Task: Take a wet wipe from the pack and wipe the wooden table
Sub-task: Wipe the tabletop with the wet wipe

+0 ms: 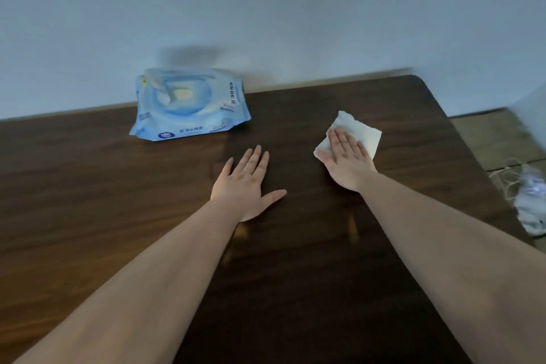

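Right of the wipe pack, the right hand presses a white wet wipe flat onto the tabletop, fingers spread for broad contact. Nearer than the pack, the left hand rests splayed and empty, likely bracing.

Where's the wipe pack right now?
The wipe pack sits at the table's far edge by the wall, ahead and left of the left hand.

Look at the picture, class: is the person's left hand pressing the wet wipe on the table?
No. The right hand presses the wet wipe; the left hand lies flat on bare wooden table.
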`<state>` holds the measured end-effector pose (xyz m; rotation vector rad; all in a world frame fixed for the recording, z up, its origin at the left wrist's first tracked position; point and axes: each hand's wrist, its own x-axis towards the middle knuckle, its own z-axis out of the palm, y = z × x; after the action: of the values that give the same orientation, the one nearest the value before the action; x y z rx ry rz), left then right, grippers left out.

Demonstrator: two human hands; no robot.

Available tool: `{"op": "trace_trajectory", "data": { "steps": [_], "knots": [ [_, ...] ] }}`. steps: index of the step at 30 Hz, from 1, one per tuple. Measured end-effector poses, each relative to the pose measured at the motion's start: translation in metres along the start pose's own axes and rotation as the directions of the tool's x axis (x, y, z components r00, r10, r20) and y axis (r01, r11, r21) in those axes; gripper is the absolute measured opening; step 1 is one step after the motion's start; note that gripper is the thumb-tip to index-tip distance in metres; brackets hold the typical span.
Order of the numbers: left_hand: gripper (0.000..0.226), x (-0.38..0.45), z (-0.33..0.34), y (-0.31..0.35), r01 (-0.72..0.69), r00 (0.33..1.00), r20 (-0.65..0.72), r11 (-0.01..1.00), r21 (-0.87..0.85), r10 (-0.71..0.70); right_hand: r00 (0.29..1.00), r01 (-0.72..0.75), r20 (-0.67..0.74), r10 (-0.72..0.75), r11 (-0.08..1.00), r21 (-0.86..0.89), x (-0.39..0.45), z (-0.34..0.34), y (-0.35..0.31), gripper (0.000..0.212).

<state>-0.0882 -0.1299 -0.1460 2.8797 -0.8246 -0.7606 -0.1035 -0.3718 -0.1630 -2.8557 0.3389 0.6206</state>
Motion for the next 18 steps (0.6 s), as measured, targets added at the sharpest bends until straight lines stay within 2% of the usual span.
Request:
{"op": "trace_trajectory", "data": {
  "steps": [5, 10, 18],
  "knots": [
    [0.094, 0.031, 0.002, 0.051, 0.000, 0.999, 0.048, 0.999, 0.039, -0.002, 0.992, -0.121, -0.027, 0.123, 0.991, 0.052, -0.001, -0.012, 0.082, 0.064],
    [0.096, 0.039, 0.008, 0.060, 0.042, 0.998, 0.036, 0.998, 0.046, -0.044, 0.973, -0.222, -0.044, 0.225, 0.973, 0.063, -0.006, -0.021, 0.141, 0.064],
    [0.097, 0.040, 0.011, 0.067, 0.072, 0.996, 0.047, 0.995, 0.067, -0.075, 0.961, -0.272, -0.024, 0.274, 0.959, 0.077, -0.020, -0.012, 0.150, 0.065]
  ]
}}
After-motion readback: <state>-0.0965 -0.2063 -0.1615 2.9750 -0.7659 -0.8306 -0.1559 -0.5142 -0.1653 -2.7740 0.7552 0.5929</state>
